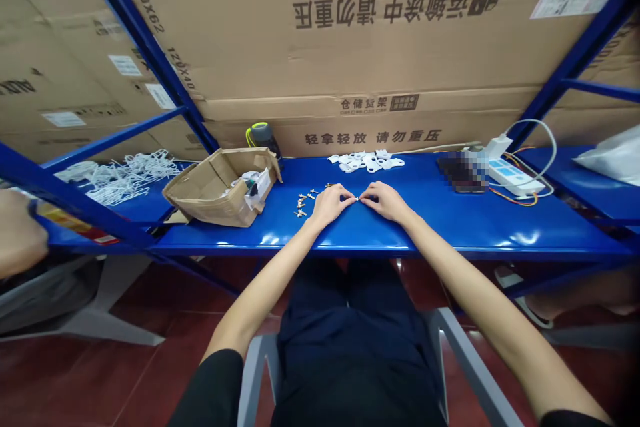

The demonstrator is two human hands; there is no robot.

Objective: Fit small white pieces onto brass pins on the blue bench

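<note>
Over the blue shelf top my left hand and my right hand face each other, fingertips almost meeting. Between them is a tiny light-coloured part, pinched from both sides; its exact kind is too small to make out. Left of my left hand lie several small brass-coloured pieces with thin pins. Beyond my hands, a loose pile of flat white plastic pieces, some with round holes, rests near the cardboard.
An open cardboard box with small items stands left, a dark bottle behind it. On the right are a blurred-out dark object and a power strip with cables. White cords lie far left, near another person's arm.
</note>
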